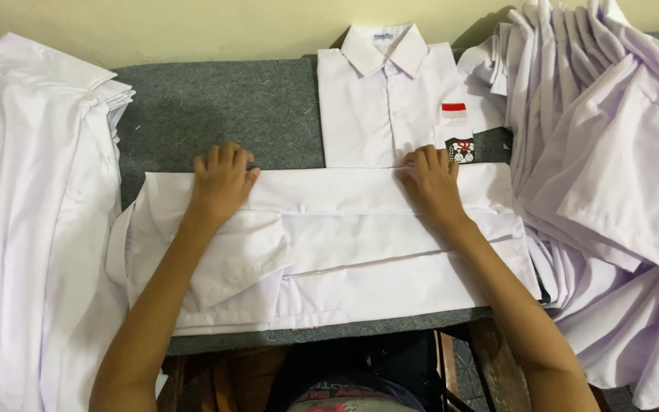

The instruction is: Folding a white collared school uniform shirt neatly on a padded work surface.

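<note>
A white shirt lies face down and partly folded across the grey felt table, its sleeves turned in. My left hand presses flat on its upper left part, fingers spread. My right hand presses flat on its upper right part, close to the far fold. Neither hand grips the cloth. Just beyond it lies a folded white shirt with its collar up and a red-and-white patch and a dark badge on the pocket.
A heap of white shirts hangs over the table's left side. A larger pile of white shirts fills the right side. A pale wall runs behind the table. A wooden frame shows under the near edge.
</note>
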